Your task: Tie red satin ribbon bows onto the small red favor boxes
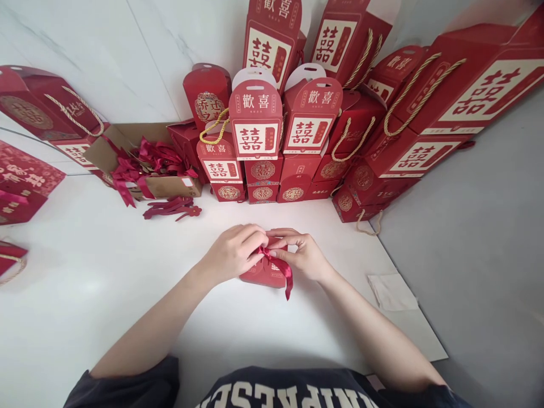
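Observation:
A small red gift box (264, 276) lies on the white table in front of me, partly covered by my hands. A shiny red ribbon (284, 271) is gathered at its top, with one tail hanging down over the near right side. My left hand (238, 247) comes from the left with bent fingers pinched on the ribbon's gathered part. From the right, the thumb and index finger of my right hand (305, 255) close on the ribbon beside it, while other fingers rest along the box's far side. Whether the ribbon is knotted is hidden by my fingers.
Stacks of red gift boxes (256, 122) with rope handles stand along the back wall. At back left, an open cardboard box (170, 187) holds red ribbons, with several red strips (170, 208) in front. A white cloth (393, 292) lies near the table's right edge.

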`<state>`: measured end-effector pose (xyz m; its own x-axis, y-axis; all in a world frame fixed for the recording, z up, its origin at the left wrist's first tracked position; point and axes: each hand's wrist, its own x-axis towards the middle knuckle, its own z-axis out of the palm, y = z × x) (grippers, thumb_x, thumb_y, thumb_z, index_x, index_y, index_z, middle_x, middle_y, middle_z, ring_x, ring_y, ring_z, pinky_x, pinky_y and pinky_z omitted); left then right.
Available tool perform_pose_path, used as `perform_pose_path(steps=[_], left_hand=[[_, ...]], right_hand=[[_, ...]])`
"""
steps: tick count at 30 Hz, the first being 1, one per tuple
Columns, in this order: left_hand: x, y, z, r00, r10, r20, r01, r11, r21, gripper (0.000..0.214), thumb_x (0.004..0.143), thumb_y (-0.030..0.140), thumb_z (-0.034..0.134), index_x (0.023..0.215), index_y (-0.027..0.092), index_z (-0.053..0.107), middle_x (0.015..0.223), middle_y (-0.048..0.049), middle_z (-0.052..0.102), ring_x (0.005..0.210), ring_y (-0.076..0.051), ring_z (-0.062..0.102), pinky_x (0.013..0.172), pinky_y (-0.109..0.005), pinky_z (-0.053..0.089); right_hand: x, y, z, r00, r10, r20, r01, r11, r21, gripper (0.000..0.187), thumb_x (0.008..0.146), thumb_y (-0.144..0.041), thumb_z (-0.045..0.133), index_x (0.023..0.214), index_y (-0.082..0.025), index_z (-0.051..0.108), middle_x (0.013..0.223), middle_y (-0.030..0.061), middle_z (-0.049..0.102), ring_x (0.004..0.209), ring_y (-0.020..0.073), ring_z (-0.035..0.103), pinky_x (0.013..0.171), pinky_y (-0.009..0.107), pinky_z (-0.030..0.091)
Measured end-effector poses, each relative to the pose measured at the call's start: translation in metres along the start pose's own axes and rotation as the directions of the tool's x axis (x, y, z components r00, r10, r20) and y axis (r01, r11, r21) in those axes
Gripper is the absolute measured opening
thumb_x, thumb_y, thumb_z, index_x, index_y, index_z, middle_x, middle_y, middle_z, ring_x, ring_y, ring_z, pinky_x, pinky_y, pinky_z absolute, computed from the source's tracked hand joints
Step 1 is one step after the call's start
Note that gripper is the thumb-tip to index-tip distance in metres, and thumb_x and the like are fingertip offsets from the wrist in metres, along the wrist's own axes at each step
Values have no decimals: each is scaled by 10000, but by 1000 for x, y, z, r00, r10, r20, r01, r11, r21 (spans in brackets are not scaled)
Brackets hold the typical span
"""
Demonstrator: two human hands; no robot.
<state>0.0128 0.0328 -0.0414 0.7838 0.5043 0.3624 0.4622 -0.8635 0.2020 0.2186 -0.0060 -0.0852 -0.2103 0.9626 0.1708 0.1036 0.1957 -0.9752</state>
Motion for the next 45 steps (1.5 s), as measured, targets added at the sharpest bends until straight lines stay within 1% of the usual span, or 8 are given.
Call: perform_pose_path(steps=[4,12,23,29,33,36,40,45], left_hand=[[5,1,-17,989,-146,34,142,984,105,220,827,286,617,655,183,527,723,-31,586,752,-200,510,692,-345,378],[8,3,-29,891,-332,310,440,802,-403,255,878,399,569,754,179,604,800,-3,623,756,-143,561,706,-259,411],[2,-9,-45,802,-336,495,560,711,-425,238,844,343,570,688,163,574,634,30,508,573,-94,390,526,-224,290],[0,-11,-42,800,-328,502,538,763,-359,214,835,279,535,653,170,560,584,39,427,543,-94,351,513,-220,281],[1,-10,-44,845,-341,412,484,815,-319,163,812,255,581,950,222,661,776,18,537,645,-118,480,596,-227,375],[1,-9,-48,869,-153,470,377,820,-430,247,843,186,542,986,270,725,888,-7,565,752,-127,545,687,-230,418],[0,-7,-55,838,54,543,291,797,-529,320,847,112,520,869,293,782,857,-18,582,777,-130,560,721,-221,426],[-4,-4,-61,860,-86,503,308,874,-376,324,839,119,511,907,303,769,814,5,561,697,-111,530,656,-214,407]], right_hand=[[-1,-2,1,1000,-6,-28,5,999,-41,46,796,-253,750,831,-277,768,1178,38,692,1203,225,566,1088,459,390],[-5,-9,-1,1000,-29,-3,29,994,-104,51,841,-214,686,847,-239,730,1227,54,663,1201,211,561,1061,432,401],[-12,-14,-16,992,-124,-30,111,959,-262,165,739,-70,620,788,-226,638,1189,56,679,1225,245,538,1043,475,412],[-16,-13,-18,989,-144,-27,127,933,-338,177,727,-57,584,782,-225,603,1116,62,687,1218,279,534,998,490,437],[-16,-16,-18,990,-136,39,141,939,-313,203,811,-85,555,945,-228,605,1199,73,620,1193,253,535,1015,470,422],[-15,-19,-20,986,-131,103,154,952,-263,266,908,-134,500,1132,-250,584,1269,79,572,1198,227,528,1033,449,418],[-11,-23,-22,973,-134,188,183,944,-275,223,975,-218,465,1133,-256,618,1275,81,563,1215,219,522,1053,437,413],[-3,-34,-25,945,-172,277,255,919,-300,217,930,-214,563,1141,-253,593,1309,87,543,1245,226,501,1052,432,427]])
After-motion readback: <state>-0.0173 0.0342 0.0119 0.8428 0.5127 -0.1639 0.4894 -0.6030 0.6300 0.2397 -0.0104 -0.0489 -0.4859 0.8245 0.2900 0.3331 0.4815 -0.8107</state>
